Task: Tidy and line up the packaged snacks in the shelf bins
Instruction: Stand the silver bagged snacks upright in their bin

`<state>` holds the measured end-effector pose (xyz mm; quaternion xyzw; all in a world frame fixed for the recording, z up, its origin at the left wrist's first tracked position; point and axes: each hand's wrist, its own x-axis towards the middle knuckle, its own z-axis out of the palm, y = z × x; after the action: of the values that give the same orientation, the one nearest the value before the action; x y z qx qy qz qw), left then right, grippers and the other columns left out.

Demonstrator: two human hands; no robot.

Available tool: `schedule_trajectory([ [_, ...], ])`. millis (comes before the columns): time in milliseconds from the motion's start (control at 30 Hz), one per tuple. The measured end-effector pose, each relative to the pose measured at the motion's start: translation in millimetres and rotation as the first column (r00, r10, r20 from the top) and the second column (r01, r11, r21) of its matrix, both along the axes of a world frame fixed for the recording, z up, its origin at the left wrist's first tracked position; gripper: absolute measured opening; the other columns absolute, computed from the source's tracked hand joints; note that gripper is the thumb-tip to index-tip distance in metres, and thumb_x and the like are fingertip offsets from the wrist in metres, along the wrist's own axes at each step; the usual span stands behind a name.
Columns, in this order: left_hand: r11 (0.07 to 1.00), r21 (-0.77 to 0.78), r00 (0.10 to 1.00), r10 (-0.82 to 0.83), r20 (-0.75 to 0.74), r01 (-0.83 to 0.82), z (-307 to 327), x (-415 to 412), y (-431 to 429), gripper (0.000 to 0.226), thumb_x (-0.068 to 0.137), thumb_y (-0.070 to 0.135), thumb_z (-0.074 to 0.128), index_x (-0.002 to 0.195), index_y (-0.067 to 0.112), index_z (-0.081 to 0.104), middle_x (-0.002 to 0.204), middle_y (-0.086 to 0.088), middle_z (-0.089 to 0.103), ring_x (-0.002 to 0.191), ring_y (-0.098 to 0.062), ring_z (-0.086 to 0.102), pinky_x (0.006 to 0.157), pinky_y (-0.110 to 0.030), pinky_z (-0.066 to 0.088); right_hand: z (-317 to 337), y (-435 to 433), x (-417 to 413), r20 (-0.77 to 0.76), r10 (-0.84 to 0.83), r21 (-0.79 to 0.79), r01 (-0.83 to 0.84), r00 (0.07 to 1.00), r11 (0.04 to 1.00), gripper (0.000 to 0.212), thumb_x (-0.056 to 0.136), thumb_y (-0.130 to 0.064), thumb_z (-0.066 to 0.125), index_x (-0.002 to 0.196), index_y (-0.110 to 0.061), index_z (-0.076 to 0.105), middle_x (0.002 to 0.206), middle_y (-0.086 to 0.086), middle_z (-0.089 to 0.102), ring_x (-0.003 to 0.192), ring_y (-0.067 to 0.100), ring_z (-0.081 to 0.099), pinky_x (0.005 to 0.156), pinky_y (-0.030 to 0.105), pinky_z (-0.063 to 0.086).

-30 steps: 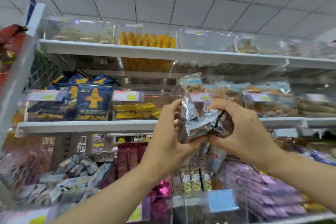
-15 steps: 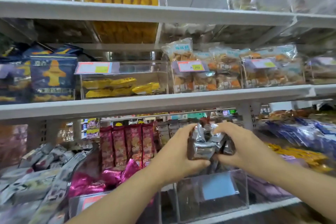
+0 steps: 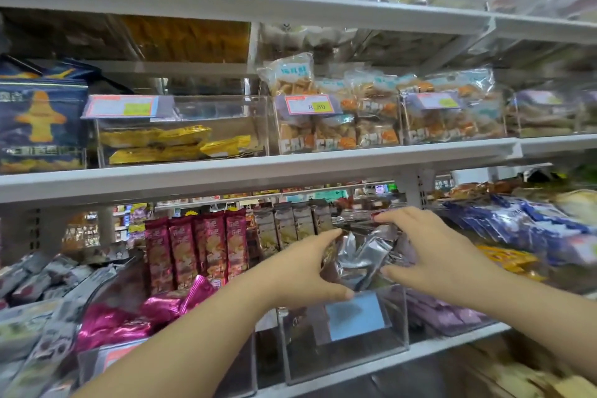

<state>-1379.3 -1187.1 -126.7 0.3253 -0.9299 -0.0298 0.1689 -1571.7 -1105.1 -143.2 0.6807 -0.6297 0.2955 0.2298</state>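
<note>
Lowered silver packets (image 3: pixel 361 260) now above clear bin (image 3: pixel 347 352); left hand (image 3: pixel 298 271) pinching, right hand (image 3: pixel 433 255) spread loose. Risk: slippery bundle spills past rim.

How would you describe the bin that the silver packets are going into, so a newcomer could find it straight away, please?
Start at the lowest white shelf, below the tier of biscuit bags. The clear bin stands under both hands, just right of the upright red packets. It alone has a plain blue card on its front, and crumpled silver packets above its open top.
</note>
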Motion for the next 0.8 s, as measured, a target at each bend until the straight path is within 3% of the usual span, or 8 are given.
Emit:
schedule_trajectory([
  [167,0.995,-0.097,0.997,0.008,-0.077,-0.016,7,30,11,0.074,0.083,0.048,0.065,0.145,0.036,0.026,0.150,0.014,0.033,0.130,-0.006,0.038,0.109,-0.029,0.034,12,17,37,-0.049,0.101,-0.079,-0.105,0.994,0.991,0.053,0.086,-0.041,0.061,0.134,-0.038,0.039,0.134,-0.022,0.043,0.126,0.001,0.034,0.104,0.024,0.032],
  [367,0.966,-0.242,0.979,0.045,-0.197,-0.093,8,103,36,0.037,0.088,0.042,0.060,0.124,0.037,0.054,0.111,0.017,0.062,0.096,-0.001,0.058,0.088,-0.034,0.051,24,24,108,-0.051,0.216,-0.046,-0.218,0.975,0.975,0.028,0.086,-0.037,0.061,0.113,-0.033,0.059,0.106,-0.016,0.064,0.099,0.006,0.056,0.091,0.033,0.048],
  [567,0.909,-0.307,0.920,0.164,-0.355,-0.281,-10,216,53,0.022,0.091,0.030,0.058,0.112,0.034,0.062,0.096,0.023,0.063,0.087,0.004,0.058,0.082,-0.026,0.050,33,13,206,-0.075,0.374,-0.017,-0.376,0.925,0.927,0.009,0.082,-0.037,0.063,0.090,-0.034,0.065,0.079,-0.017,0.065,0.080,0.006,0.059,0.078,0.034,0.051],
  [667,0.888,-0.257,0.877,0.260,-0.404,-0.382,-21,276,59,0.019,0.093,0.031,0.056,0.110,0.037,0.061,0.096,0.028,0.059,0.086,0.009,0.057,0.080,-0.023,0.050,37,1,261,-0.092,0.472,0.002,-0.474,0.877,0.881,0.007,0.082,-0.034,0.064,0.087,-0.031,0.066,0.075,-0.015,0.064,0.077,0.009,0.060,0.076,0.035,0.052],
  [800,0.821,-0.222,0.793,0.381,-0.475,-0.527,-35,348,57,0.017,0.092,0.032,0.055,0.107,0.038,0.061,0.095,0.025,0.061,0.088,0.006,0.057,0.080,-0.030,0.052,35,-17,331,-0.104,0.591,0.058,-0.588,0.800,0.807,0.007,0.083,-0.031,0.063,0.089,-0.031,0.066,0.071,-0.018,0.056,0.074,0.008,0.058,0.075,0.033,0.052],
])
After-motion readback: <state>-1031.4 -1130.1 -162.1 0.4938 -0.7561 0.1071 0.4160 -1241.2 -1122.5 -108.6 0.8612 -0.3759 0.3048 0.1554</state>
